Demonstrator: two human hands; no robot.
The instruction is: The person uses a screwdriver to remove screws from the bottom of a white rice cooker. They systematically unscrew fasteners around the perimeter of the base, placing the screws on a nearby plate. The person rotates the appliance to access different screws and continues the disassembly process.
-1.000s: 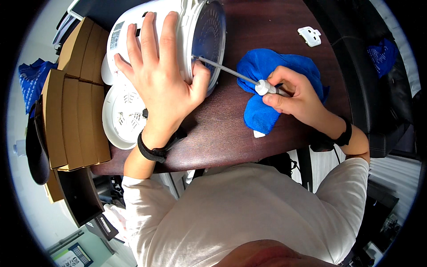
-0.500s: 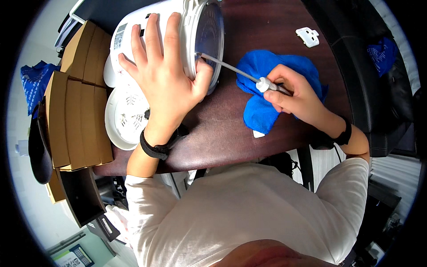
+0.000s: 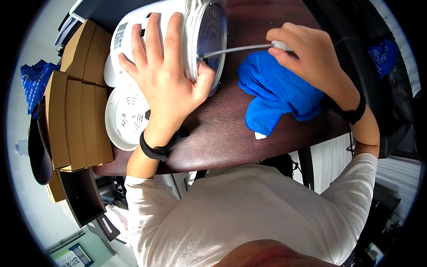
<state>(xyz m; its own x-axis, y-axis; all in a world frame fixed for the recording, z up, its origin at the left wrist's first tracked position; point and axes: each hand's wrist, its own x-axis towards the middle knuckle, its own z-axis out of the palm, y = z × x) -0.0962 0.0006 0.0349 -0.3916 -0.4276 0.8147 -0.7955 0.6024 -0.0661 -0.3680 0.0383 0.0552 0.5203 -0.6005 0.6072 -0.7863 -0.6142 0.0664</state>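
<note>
A white rounded appliance lies on its side at the far left of the table, its round perforated metal face turned right. My left hand rests on its side with fingers spread, thumb near the metal rim. My right hand is closed around the pale handle of a screwdriver. Its long shaft reaches left, and the tip meets the appliance's edge beside my left thumb. The shaft looks bowed. A round white vented cover lies beneath my left wrist, partly covered by it.
A blue cloth lies crumpled on the dark brown table, below my right hand. Cardboard boxes stand along the left edge. Black padded seating borders the table on the right.
My right hand has moved up and away from me, swinging the screwdriver's handle end upward while its tip stays at the appliance's edge. It now hides the small white part. My left hand stays put.
</note>
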